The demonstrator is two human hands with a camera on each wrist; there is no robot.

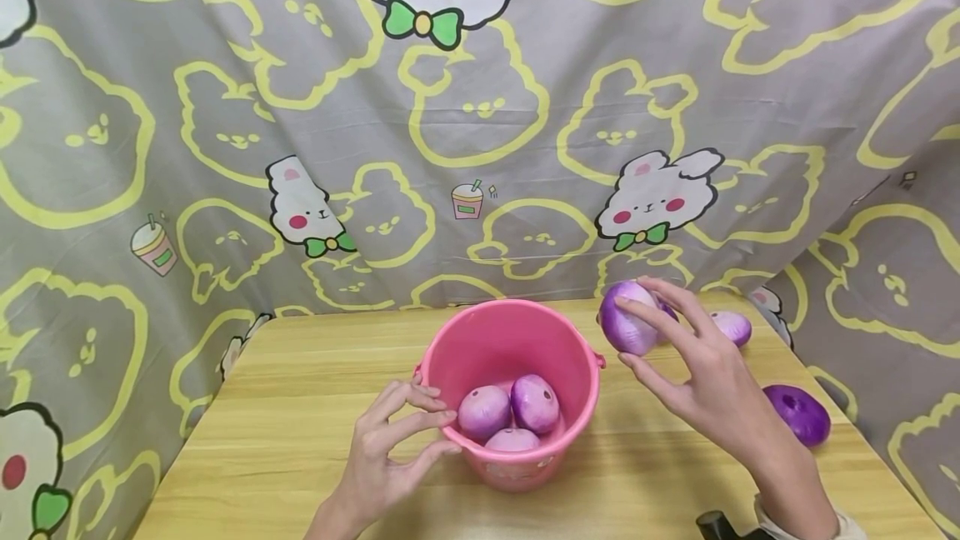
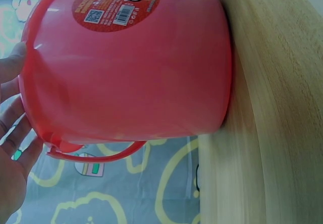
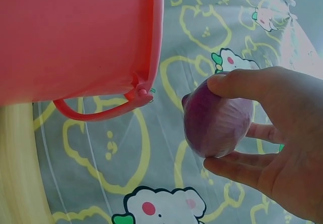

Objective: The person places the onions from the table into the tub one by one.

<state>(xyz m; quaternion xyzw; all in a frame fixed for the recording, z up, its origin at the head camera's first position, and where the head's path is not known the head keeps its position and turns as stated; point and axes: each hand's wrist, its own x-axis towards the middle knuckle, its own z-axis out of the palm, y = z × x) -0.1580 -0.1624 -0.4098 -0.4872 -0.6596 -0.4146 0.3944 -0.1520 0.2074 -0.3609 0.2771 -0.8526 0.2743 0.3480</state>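
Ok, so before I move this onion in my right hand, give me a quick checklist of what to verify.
1. Held onion secured: ok, it's in the right hand's grip.
2. Bucket upright on the table: ok.
3. Bucket braced firmly by the left hand: cannot tell; it touches the rim.
4. Handle clear of the opening: ok, it hangs outside.
5. Held onion over the bucket: not ok, it's off to the right.
6. Room inside: ok, three onions lie low, with space above.
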